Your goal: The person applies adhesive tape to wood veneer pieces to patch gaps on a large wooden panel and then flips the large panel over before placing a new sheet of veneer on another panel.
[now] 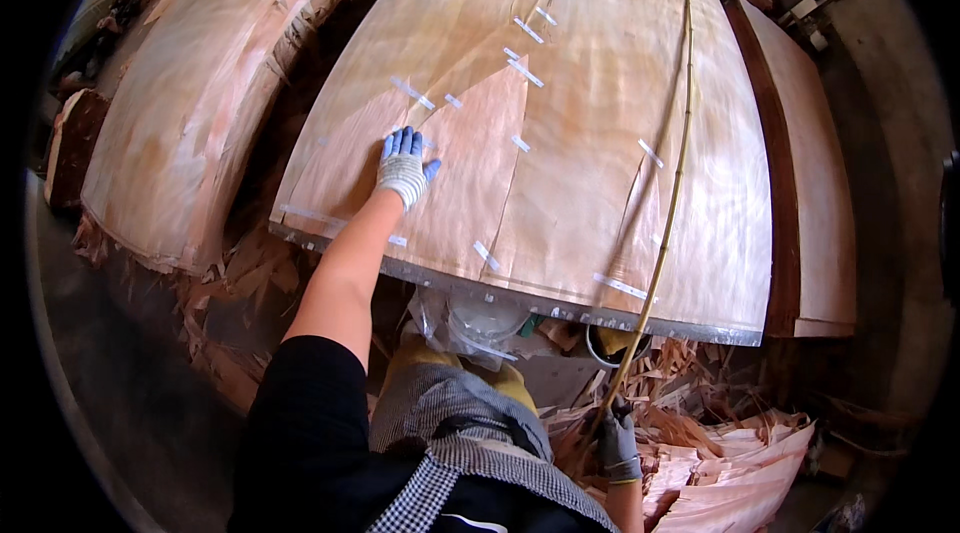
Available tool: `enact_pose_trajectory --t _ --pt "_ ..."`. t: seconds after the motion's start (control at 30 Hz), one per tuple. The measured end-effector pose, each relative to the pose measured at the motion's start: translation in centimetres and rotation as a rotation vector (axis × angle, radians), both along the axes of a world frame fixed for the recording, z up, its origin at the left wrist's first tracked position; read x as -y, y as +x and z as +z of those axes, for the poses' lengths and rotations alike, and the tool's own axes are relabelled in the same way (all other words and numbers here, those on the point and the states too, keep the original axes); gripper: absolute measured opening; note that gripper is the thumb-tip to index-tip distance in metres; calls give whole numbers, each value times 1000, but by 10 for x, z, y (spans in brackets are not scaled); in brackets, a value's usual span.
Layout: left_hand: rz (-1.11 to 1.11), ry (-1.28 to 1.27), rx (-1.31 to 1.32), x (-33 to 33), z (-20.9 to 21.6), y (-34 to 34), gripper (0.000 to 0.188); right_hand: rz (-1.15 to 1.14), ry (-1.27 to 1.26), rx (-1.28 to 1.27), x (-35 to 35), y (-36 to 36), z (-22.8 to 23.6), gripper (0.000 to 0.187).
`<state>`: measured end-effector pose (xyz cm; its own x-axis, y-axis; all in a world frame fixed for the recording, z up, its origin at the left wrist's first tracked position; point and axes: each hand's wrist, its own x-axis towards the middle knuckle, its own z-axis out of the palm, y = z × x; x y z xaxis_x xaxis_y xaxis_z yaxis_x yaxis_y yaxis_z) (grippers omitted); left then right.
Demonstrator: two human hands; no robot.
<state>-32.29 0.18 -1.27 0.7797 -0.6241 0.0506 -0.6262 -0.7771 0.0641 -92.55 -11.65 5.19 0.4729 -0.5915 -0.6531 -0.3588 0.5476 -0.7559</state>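
Note:
A broad stack of thin wood veneer sheets lies in front of me, its top sheet patched with reddish pieces and short strips of pale tape. My left hand, in a striped glove with blue fingers, rests flat on a reddish veneer patch, fingers stretched out. Low on the right, my right hand in a grey glove is closed round the lower end of a long thin bamboo stick. The stick runs up across the right part of the sheet to its far edge.
Another veneer stack stands to the left, and a narrower one to the right. Torn veneer scraps are heaped at lower right, with more at left. Under the near edge are a clear plastic-covered tub and a round container.

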Motion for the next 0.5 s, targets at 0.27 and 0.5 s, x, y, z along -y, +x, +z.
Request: enact_pose_trajectory --t 0.27,0.5 --pt "103 -770 -277 -88 21 89 50 -171 -322 11 -104 155 80 30" --pt "405 -756 -456 -294 -25 13 33 329 -704 -38 -191 140 61 24"
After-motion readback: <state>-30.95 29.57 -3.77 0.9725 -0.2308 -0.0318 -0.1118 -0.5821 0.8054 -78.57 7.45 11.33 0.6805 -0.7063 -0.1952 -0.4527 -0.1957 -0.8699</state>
